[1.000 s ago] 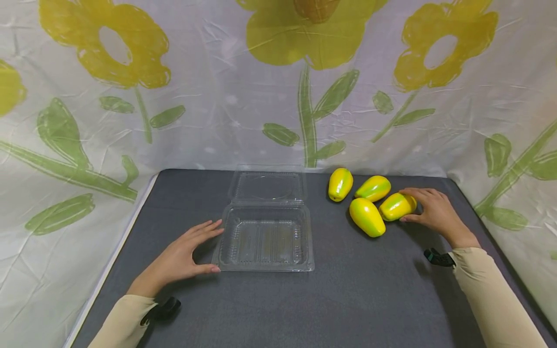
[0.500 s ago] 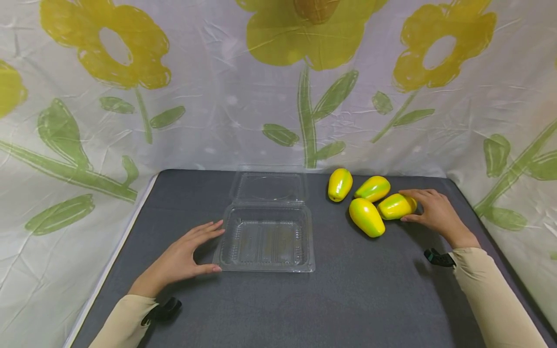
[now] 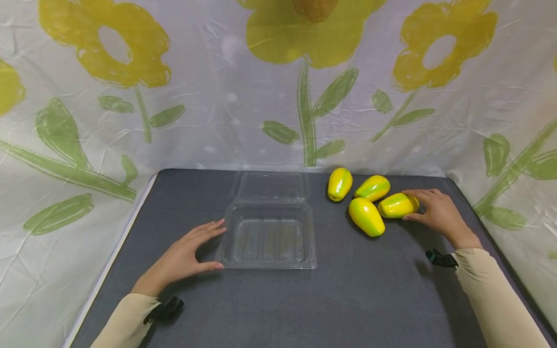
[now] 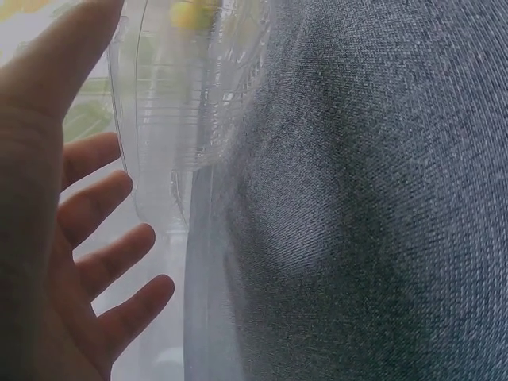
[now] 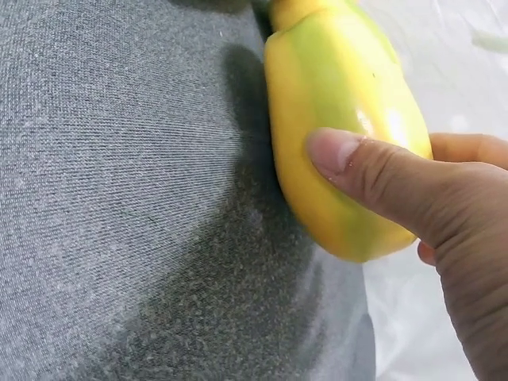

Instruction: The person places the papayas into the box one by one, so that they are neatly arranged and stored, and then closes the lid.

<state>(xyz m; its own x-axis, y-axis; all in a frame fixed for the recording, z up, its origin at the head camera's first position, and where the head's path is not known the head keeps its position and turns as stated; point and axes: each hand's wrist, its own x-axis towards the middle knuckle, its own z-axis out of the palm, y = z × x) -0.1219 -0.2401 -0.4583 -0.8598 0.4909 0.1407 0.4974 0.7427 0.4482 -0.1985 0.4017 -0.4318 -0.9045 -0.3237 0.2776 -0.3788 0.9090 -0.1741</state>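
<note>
In the head view, my right hand (image 3: 439, 215) grips the rightmost yellow-green papaya (image 3: 398, 206) from its right end. The right wrist view shows the thumb (image 5: 381, 171) laid across this papaya (image 5: 337, 119), with the other fingers mostly hidden behind it. My left hand (image 3: 184, 258) is at the left side of a clear plastic clamshell box (image 3: 270, 265), its fingers spread and nearly straight. Thumb and fingertips touch or almost touch the box rim. In the left wrist view, the box wall (image 4: 171, 103) stands beside the left fingers (image 4: 119, 258). The box lies open, its lid (image 3: 271, 186) folded back.
More papayas lie close to the held one: one in front (image 3: 367, 217), one behind (image 3: 373, 188) and one farther left (image 3: 340, 184). They rest on a dark grey cloth-covered table (image 3: 278, 309). A flower-printed curtain (image 3: 209, 96) closes off the back and sides.
The clamshell box and my left hand have shifted slightly to the right. The gripped papaya has moved a little, first left, then back to the right with my right hand.
</note>
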